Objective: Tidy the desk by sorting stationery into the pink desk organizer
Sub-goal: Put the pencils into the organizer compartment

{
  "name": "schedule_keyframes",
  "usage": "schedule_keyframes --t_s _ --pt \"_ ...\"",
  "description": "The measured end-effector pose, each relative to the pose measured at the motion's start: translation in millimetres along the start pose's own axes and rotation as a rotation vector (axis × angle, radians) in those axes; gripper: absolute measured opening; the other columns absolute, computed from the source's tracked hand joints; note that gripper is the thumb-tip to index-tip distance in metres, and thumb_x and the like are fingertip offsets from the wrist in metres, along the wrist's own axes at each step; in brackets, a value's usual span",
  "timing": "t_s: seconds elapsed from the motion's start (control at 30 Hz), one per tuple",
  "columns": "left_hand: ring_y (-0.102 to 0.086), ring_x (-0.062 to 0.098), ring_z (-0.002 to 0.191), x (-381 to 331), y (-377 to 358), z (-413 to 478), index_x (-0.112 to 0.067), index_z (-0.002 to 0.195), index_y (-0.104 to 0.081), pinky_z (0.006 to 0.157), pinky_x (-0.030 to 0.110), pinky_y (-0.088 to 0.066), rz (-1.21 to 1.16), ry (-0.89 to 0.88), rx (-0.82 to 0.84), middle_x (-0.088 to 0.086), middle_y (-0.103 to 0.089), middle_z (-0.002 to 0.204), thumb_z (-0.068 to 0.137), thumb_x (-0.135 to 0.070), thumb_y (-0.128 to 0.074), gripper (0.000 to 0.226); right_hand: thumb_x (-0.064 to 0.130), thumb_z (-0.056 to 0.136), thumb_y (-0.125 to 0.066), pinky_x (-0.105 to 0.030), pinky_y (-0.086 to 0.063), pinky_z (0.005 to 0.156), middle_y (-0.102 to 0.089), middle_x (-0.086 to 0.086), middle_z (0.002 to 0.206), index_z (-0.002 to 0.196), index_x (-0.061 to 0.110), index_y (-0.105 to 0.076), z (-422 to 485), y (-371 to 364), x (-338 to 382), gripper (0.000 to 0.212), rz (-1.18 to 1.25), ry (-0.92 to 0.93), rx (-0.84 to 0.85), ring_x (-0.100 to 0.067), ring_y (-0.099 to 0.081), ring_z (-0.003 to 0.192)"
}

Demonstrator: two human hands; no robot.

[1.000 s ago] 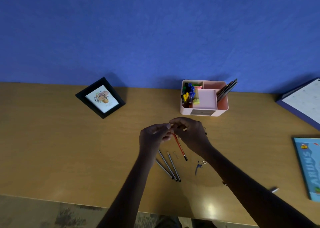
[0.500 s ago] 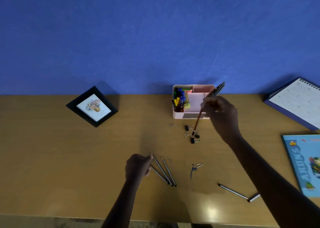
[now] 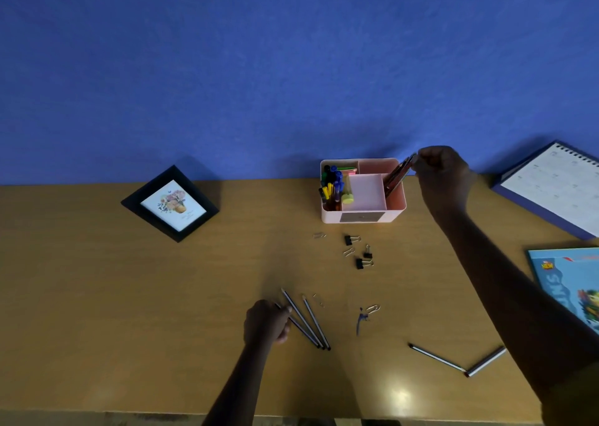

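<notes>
The pink desk organizer (image 3: 397, 213) stands at the back of the desk, markers in its left compartment and pencils (image 3: 397, 174) leaning in its right one. My right hand (image 3: 442, 176) is beside the organizer's right corner and pinches the top ends of those pencils. My left hand (image 3: 267, 323) rests near the front of the desk, its fingers curled round one of three grey pencils (image 3: 308, 320) lying there. Black binder clips (image 3: 358, 250) and paper clips lie in front of the organizer. Another pencil (image 3: 436, 357) and a silver pen (image 3: 486, 361) lie at the front right.
A black picture frame (image 3: 170, 203) lies at the left. A spiral calendar (image 3: 556, 187) leans at the far right and a blue book (image 3: 573, 283) lies below it. A small blue clip (image 3: 359, 320) and paper clip (image 3: 372, 308) lie mid-desk. The desk's front edge runs along the bottom.
My right hand carried the red pencil from the middle of the desk into the organizer's right compartment. My left hand dropped down to the grey pencils and took hold of one.
</notes>
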State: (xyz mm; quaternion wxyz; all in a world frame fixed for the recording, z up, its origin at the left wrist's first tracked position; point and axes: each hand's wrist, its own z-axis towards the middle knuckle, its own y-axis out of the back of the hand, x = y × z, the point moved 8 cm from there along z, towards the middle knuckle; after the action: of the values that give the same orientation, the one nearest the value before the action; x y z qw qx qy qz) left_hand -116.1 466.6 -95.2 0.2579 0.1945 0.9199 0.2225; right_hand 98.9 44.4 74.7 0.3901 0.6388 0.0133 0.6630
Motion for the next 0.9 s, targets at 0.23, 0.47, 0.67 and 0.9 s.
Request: schedule_keyframes --t_s 0.23,0.47,0.67,0.9 --pt "-0.079 0.024 0.059 -6 1 2 -0.012 0.081 -0.078 0.062 0.042 -0.069 0.028 -0.029 0.013 0.002 -0.077 0.063 0.092 -0.023 -0.075 0.015 0.019 0.094 -0.069 -0.034 -0.06 0.073 -0.078 0.002 0.093 0.099 0.013 -0.079 0 -20 -9 0.013 -0.075 -0.006 0.025 -0.015 -0.073 0.084" --pt "-0.078 0.022 0.058 -9 11 2 -0.011 0.075 -0.077 0.067 0.045 -0.069 -0.072 -0.073 -0.091 0.001 -0.077 0.062 0.089 -0.021 -0.077 0.017 0.023 0.097 -0.071 -0.037 -0.062 0.076 -0.08 0.001 0.097 0.102 0.012 -0.08 -3 -27 -16 0.015 -0.098 -0.014 0.016 -0.011 -0.073 0.085" --pt "-0.078 0.021 0.063 -31 27 -2 -0.014 0.081 -0.074 0.071 0.044 -0.068 -0.072 -0.199 -0.174 0.0 -0.078 0.066 0.092 -0.022 -0.076 0.013 0.023 0.099 -0.069 -0.036 -0.062 0.073 -0.079 -0.001 0.096 0.103 0.01 -0.078 -6 -25 -15 0.016 -0.13 0.016 0.018 -0.013 -0.073 0.083" --pt "-0.078 0.02 0.067 -69 36 -17 -0.012 0.091 -0.078 0.071 0.047 -0.068 -0.217 -0.369 -0.179 0.0 -0.079 0.074 0.096 -0.022 -0.077 0.011 0.016 0.101 -0.066 -0.034 -0.062 0.071 -0.08 -0.001 0.099 0.106 0.01 -0.078 -18 -15 -4 0.014 -0.104 0.073 0.006 -0.013 -0.073 0.085"
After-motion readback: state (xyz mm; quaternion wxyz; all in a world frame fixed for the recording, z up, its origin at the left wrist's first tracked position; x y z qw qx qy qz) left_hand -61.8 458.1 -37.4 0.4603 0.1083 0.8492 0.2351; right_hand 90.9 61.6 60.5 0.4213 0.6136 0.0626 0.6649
